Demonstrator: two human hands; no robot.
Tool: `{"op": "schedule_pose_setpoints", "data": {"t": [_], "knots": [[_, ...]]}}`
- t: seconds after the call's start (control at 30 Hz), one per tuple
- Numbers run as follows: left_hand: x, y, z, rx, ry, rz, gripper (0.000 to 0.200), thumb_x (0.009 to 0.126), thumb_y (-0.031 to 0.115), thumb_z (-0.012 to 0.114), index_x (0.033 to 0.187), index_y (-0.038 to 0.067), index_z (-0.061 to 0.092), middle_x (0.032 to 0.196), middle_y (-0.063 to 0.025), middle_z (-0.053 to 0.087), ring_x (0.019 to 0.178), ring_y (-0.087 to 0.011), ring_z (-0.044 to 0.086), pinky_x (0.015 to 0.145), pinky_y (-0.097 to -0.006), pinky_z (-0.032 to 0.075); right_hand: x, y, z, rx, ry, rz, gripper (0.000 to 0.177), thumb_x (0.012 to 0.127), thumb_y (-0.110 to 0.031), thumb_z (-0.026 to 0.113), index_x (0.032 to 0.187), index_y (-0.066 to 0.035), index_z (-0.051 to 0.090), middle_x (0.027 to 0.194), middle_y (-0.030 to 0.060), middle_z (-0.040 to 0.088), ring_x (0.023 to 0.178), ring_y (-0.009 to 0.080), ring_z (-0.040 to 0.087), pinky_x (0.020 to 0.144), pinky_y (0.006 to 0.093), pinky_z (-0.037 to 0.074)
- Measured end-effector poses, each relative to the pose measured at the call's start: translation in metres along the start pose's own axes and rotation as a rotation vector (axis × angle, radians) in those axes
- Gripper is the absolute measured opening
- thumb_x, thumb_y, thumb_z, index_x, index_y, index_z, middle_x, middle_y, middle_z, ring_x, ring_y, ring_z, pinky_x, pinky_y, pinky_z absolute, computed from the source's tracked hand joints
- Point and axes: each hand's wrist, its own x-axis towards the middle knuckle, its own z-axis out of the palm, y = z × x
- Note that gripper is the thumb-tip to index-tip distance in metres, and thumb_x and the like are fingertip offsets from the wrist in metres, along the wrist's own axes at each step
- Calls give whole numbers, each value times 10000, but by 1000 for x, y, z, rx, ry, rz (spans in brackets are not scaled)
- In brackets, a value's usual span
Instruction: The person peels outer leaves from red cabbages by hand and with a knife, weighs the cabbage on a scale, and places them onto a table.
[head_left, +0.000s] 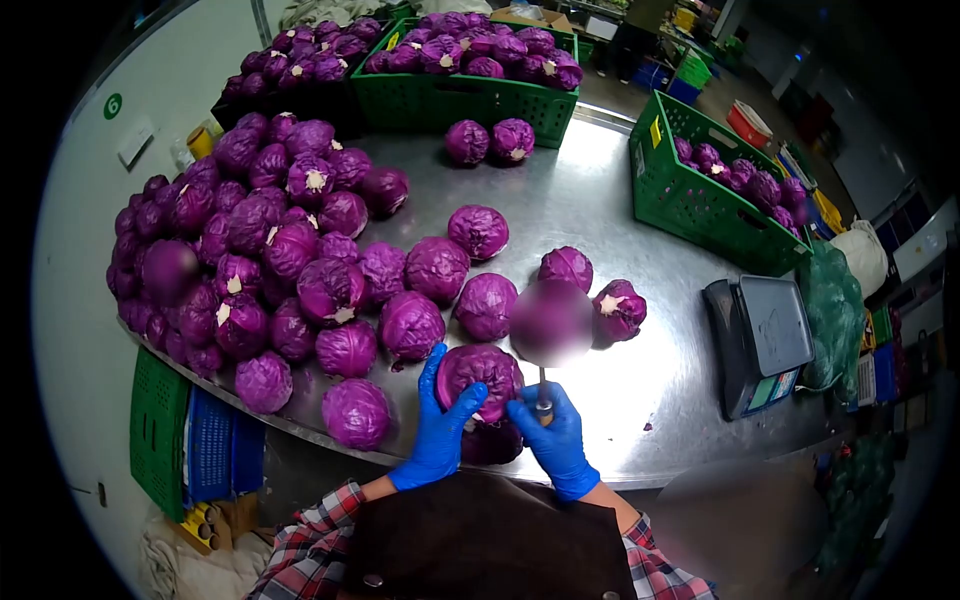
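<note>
My left hand, in a blue glove, is wrapped around the side of a red cabbage at the table's near edge. The thumb presses on the front of the head. Beside it, my right hand, also gloved in blue, grips a knife by its wooden handle. The narrow blade points away from me, and its far end is lost in a blurred patch. Another dark purple cabbage sits just below the held one, partly hidden by my hands.
A large heap of red cabbages covers the left of the metal table. Full green crates stand at the back and right. A weighing scale sits at the right, beside green net bags.
</note>
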Motion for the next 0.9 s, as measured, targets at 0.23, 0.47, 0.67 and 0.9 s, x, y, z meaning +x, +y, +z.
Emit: {"op": "schedule_pose_setpoints", "data": {"t": [0.23, 0.47, 0.67, 0.9], "knots": [[9, -3, -10, -71, -50, -28, 596, 876, 156, 604, 1380, 53, 301, 1307, -99, 431, 1184, -187, 456, 1019, -349, 385, 7, -11, -23, 805, -127, 525, 111, 806, -114, 646, 844, -43, 568, 647, 32, 532, 493, 115, 501, 464, 245, 419], [14, -1, -31, -321, -134, -521, 693, 858, 524, 506, 1375, 91, 344, 1312, -137, 452, 1206, -277, 466, 1011, -467, 400, 16, -5, -73, 1098, -208, 383, 102, 773, -132, 578, 755, -65, 503, 584, 49, 494, 455, 142, 485, 447, 258, 438], [23, -4, -29, -1178, -595, -987, 931, 772, 663, 522, 1439, 104, 188, 1402, -199, 336, 1266, -435, 344, 956, -659, 340, 7, 12, -157, 926, 420, 327, 242, 748, -169, 589, 950, -36, 573, 874, 84, 629, 808, 199, 621, 738, 331, 518], [47, -2, -71, -1228, -834, -907, 1001, 783, 662, 509, 1447, 39, 94, 1405, -269, 292, 1306, -454, 274, 953, -691, 299, -54, 112, -347, 248, 353, 257, 223, 873, -303, 516, 935, -106, 599, 888, 11, 601, 812, 116, 537, 763, 292, 421]]}}
